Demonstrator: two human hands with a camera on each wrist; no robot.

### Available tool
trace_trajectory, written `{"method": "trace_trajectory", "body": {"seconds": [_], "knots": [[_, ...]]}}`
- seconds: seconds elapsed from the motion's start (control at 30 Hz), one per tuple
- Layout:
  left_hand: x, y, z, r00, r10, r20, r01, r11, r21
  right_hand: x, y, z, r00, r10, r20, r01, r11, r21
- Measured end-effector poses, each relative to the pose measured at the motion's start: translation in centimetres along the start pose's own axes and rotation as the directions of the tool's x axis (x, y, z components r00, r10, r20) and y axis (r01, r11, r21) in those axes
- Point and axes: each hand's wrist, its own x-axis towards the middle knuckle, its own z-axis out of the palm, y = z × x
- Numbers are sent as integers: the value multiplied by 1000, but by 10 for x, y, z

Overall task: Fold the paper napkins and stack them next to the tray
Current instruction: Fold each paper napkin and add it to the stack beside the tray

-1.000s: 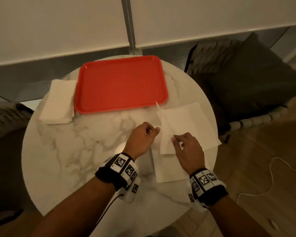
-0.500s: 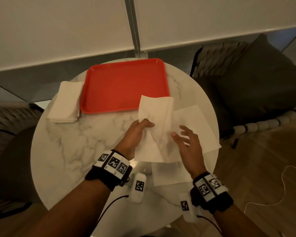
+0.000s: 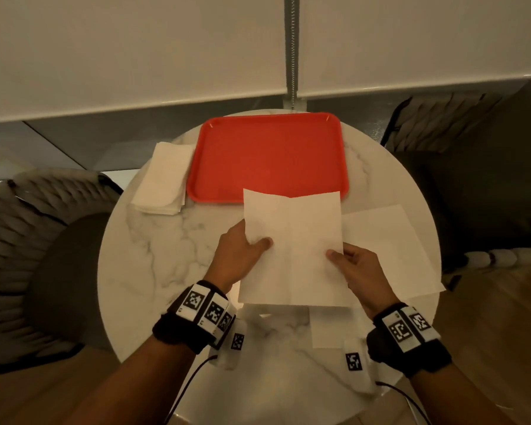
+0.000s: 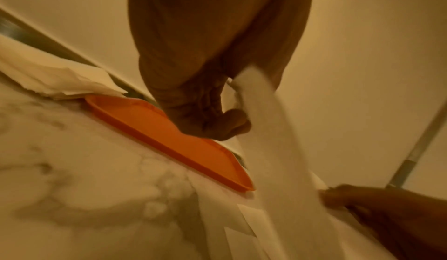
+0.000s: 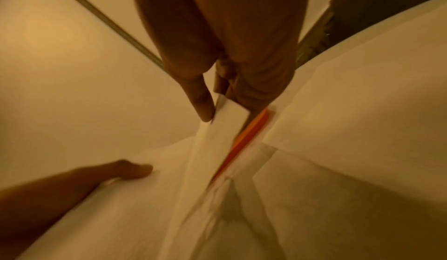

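Note:
A white paper napkin (image 3: 292, 250) is spread open above the round marble table (image 3: 166, 259), its far edge overlapping the red tray (image 3: 267, 157). My left hand (image 3: 242, 253) pinches its left edge, thumb on top. My right hand (image 3: 353, 265) pinches its right edge. The left wrist view shows the napkin (image 4: 273, 140) edge-on beside my curled fingers (image 4: 217, 122). In the right wrist view my thumb and fingers (image 5: 203, 101) clamp the napkin's (image 5: 225, 119) edge. A stack of folded napkins (image 3: 163, 179) lies left of the tray.
More flat unfolded napkins (image 3: 383, 240) lie on the table at the right, under and beyond my right hand. Woven chairs stand at the left (image 3: 31, 216) and at the right with a dark cushion (image 3: 478, 191). A white wall rises behind the table.
The napkin, lifted by one corner a second ago, has been raised off the pile and opened flat between both hands. My right hand, open half a second ago, now pinches its right edge.

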Motion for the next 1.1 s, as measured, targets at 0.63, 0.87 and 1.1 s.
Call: {"method": "trace_trajectory", "body": {"seconds": [0.63, 0.87, 1.1], "knots": [[44, -94, -141, 971, -160, 175, 219, 892, -397, 0, -39, 218, 991, -120, 60, 124, 989, -78], [108, -101, -199, 990, -7, 139, 67, 900, -431, 5, -40, 229, 988, -134, 70, 143, 979, -147], [219, -103, -241, 977, 63, -205, -53, 997, 57, -16, -5, 148, 937, -190, -293, -38, 777, -628]]}}
